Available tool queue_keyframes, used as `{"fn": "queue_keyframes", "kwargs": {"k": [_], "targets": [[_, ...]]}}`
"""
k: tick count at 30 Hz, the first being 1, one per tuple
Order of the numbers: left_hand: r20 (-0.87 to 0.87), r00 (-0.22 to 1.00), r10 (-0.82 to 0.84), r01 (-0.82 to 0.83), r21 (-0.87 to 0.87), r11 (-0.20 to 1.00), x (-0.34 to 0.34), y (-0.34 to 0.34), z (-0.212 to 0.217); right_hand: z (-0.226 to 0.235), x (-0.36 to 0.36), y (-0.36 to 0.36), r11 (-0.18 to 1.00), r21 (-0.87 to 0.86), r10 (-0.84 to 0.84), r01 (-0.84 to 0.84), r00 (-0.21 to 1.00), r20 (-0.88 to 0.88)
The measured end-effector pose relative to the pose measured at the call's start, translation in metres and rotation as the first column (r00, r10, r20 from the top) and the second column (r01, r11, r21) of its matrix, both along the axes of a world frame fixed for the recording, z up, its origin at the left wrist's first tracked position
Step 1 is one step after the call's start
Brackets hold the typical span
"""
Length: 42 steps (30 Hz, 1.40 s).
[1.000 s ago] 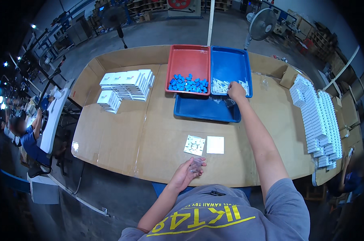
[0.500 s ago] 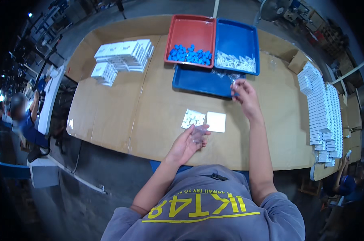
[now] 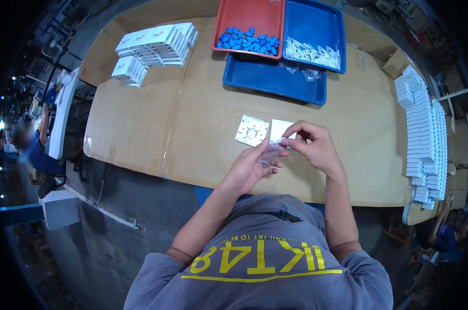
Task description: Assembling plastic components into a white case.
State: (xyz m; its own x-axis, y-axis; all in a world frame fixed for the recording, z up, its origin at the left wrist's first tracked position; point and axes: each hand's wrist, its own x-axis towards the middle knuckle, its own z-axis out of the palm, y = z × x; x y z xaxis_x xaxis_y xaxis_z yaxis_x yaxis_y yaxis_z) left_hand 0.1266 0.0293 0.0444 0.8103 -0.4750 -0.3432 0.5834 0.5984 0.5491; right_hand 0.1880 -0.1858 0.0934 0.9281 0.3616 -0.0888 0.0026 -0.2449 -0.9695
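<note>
Brightness: the table (image 3: 141, 124) is evenly and well lit, with its brown top clear.
Source: overhead; small lamps glow as points at the far left edge.
Shadows: soft and faint beneath the hands.
Glare: a mild sheen on the tape seam.
Distortion: strong fisheye, with table edges bowing and black corners.
Blur: the figure at the far left is smeared; the centre is sharp.

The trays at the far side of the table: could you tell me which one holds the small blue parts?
The red tray, at the left of the group, holds the blue parts; the blue tray beside it holds white pieces.
</note>
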Motion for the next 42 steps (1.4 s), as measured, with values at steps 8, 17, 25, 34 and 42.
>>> {"fn": "queue_keyframes", "kwargs": {"k": [8,17,25,34,42], "targets": [[-0.025,1.000,-0.015,0.016,0.030,0.999,0.001,0.000,0.001,0.022,0.019,0.007,0.971,-0.149,0.194,-0.188,0.981,0.030],[-0.014,0.999,-0.041,0.042,0.039,0.998,0.005,-0.003,-0.007,0.019,0.035,0.005,0.836,-0.116,0.545,-0.536,0.837,0.057],[-0.031,0.999,-0.030,0.030,-0.010,1.000,0.014,-0.007,-0.013,0.011,0.032,0.009,0.855,-0.085,0.513,-0.512,0.858,-0.007],[0.007,1.000,0.016,-0.015,-0.003,1.000,0.019,-0.010,-0.018,0.005,0.036,0.009,0.841,-0.096,0.533,-0.532,0.846,-0.008],[-0.026,0.997,-0.068,0.067,-0.026,0.997,0.019,-0.004,-0.035,0.002,0.063,-0.010,0.893,-0.020,0.449,-0.449,0.893,0.027]]}}
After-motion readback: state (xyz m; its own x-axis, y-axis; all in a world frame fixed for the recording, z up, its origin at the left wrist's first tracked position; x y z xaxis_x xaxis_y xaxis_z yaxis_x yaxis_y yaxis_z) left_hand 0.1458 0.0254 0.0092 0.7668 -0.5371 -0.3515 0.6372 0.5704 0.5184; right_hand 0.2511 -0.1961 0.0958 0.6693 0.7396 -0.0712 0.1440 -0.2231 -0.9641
